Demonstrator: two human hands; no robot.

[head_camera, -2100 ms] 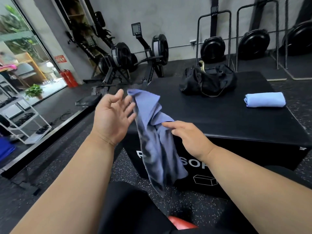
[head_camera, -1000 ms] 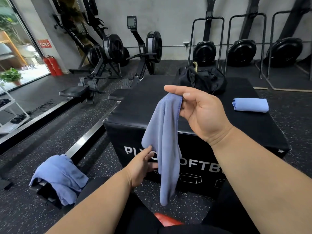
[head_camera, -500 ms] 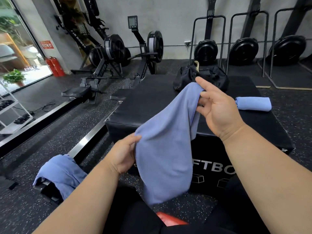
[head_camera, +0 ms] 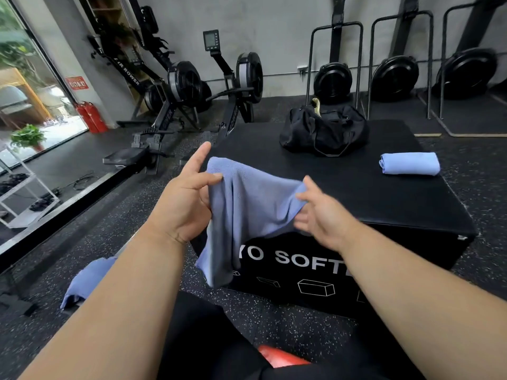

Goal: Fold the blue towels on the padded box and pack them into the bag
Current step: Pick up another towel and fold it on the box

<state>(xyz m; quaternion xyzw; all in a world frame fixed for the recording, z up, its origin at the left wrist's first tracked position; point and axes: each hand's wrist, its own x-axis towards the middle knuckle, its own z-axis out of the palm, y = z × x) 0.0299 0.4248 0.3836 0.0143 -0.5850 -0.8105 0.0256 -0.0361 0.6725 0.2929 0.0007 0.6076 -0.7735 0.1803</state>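
Black padded box [head_camera: 384, 198] on speckled gym floor [head_camera: 90, 242]

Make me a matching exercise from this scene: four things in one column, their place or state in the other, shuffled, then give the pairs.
Things:
1. held towel
2. folded towel
3. black bag
4. crumpled towel

Places or states:
A. down by the floor, left of the padded box
B. at the far end of the box top
C. stretched between left hand and right hand
D. lying on the box's right side

Pairs: 1-C, 2-D, 3-B, 4-A
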